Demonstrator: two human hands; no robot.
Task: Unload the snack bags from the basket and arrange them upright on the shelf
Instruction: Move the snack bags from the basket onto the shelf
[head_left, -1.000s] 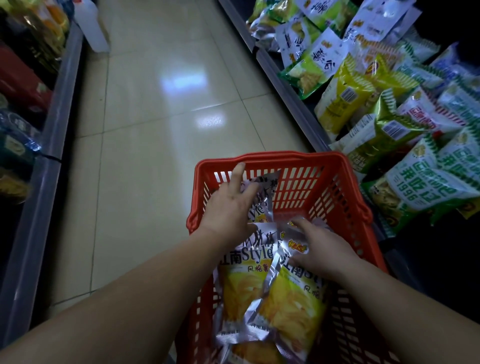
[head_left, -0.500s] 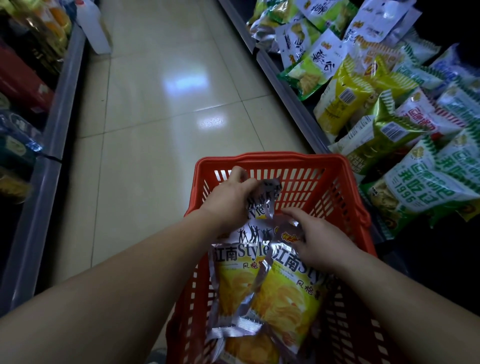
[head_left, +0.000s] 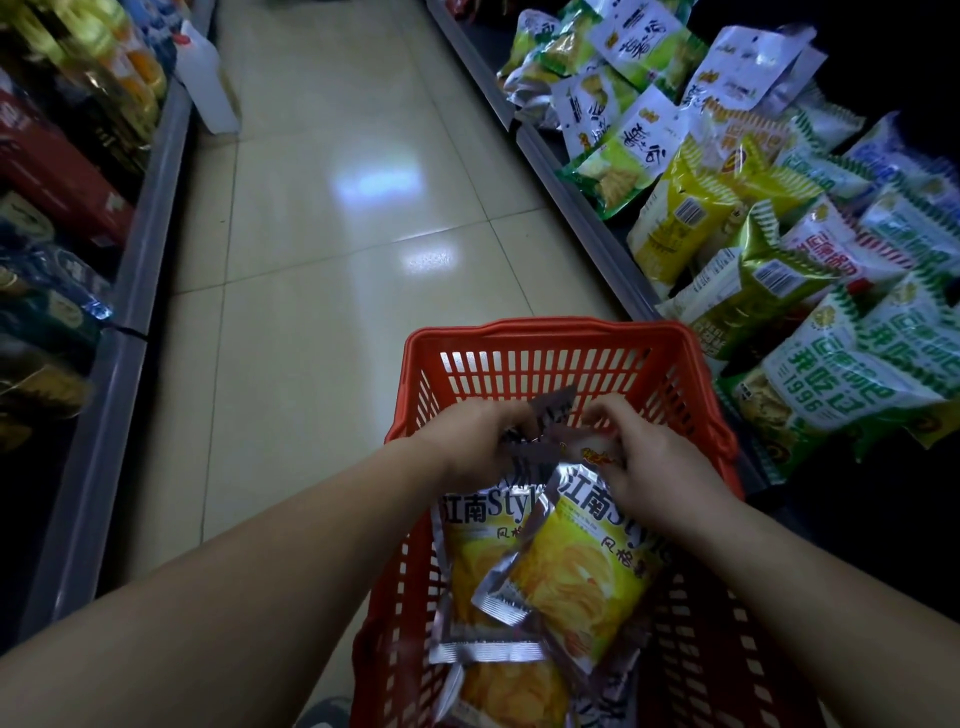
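Left hand (head_left: 480, 441) grip: fingers curled on the top seam of the left snack bag (head_left: 475, 556). Right hand (head_left: 662, 460) grip: pinching the top of the right snack bag (head_left: 587, 577), which overlaps the left one. Both bags sit inside the red basket (head_left: 545, 332), mid-length, not clear of the rim. Third bag (head_left: 514, 691) lies lower, at the basket's near end. Shelf (head_left: 576, 208) on the right holds green and yellow packs (head_left: 831, 374), mostly leaning; none with this yellow-silver print seen there. Judgement: unload looks barely started, at least three bags left to lift out and stand upright
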